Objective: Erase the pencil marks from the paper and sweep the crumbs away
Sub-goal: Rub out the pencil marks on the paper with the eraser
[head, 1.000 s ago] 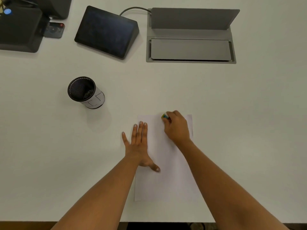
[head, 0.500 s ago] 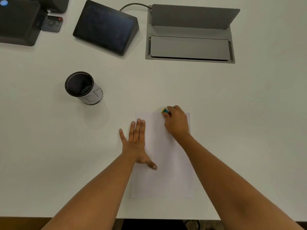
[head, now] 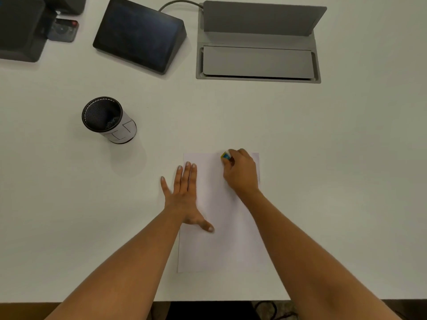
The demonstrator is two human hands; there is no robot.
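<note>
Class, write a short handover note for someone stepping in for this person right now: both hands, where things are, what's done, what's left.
Left hand: flat, fingers straight, pressing the paper down at its left edge.
Right hand: grips the eraser, its tip at the paper's far edge.
The paper lies on the white table, near the front edge.
Done: cannot tell; no pencil marks or crumbs can be made out.
Left: check the paper for marks, finish erasing, then sweep crumbs off.

White table (head: 346, 158), paper (head: 219, 250), pen cup (head: 115, 128), tablet (head: 138, 33), possibly a remote (head: 64, 31)
</note>
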